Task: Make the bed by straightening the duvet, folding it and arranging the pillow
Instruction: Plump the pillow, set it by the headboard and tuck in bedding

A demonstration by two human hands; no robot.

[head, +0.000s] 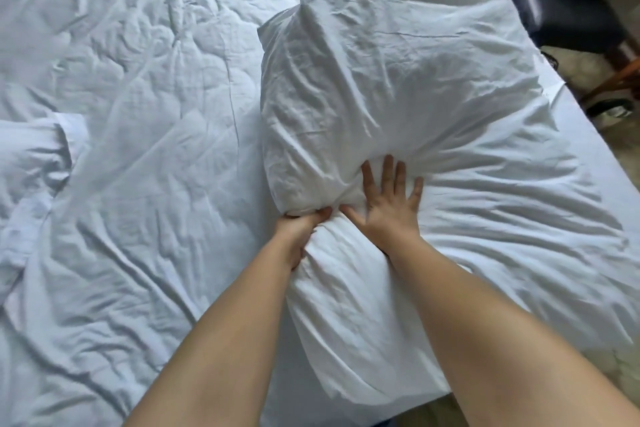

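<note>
My left hand (304, 218) grips the soft, light pillow (388, 87) at its edge, right hand (391, 201) pressing flat — squashy, so grab corners.

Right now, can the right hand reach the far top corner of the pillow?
Probably yes, with a forward lean. The right hand lies flat on the near part of the pillow, and nothing stands between it and the far corner; the left hand grips the near edge.
</note>
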